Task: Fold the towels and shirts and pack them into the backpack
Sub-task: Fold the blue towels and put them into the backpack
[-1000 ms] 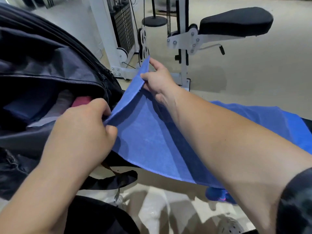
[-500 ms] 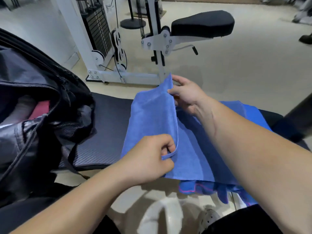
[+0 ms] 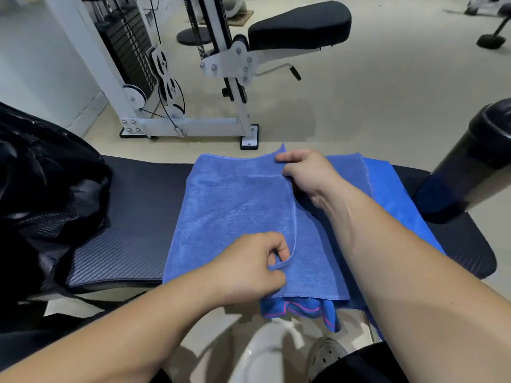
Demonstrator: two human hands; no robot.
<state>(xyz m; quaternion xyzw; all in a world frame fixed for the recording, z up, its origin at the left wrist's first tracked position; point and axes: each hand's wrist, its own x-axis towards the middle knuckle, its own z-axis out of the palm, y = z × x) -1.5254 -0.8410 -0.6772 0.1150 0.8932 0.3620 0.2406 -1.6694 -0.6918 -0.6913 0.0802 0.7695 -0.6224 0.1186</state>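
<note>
A blue towel (image 3: 237, 205) lies folded over on the black padded bench (image 3: 138, 205). My left hand (image 3: 249, 269) pinches the near corner of its folded edge. My right hand (image 3: 307, 170) pinches the far corner of the same edge. Beneath it, more blue cloth (image 3: 387, 186) spreads to the right, and a blue garment with pink trim (image 3: 301, 310) hangs off the bench's near edge. The black backpack (image 3: 41, 189) sits at the bench's left end; its opening is out of sight.
A white weight machine (image 3: 177, 92) with a black padded seat (image 3: 298, 26) stands on the floor behind the bench. A black foam roller pad (image 3: 475, 156) rises at the right end. A shoe (image 3: 326, 355) shows below.
Both hands carried the towel's folded edge away from the backpack to the right and laid it flat on the bench. The view swung right, so the backpack's open mouth left sight.
</note>
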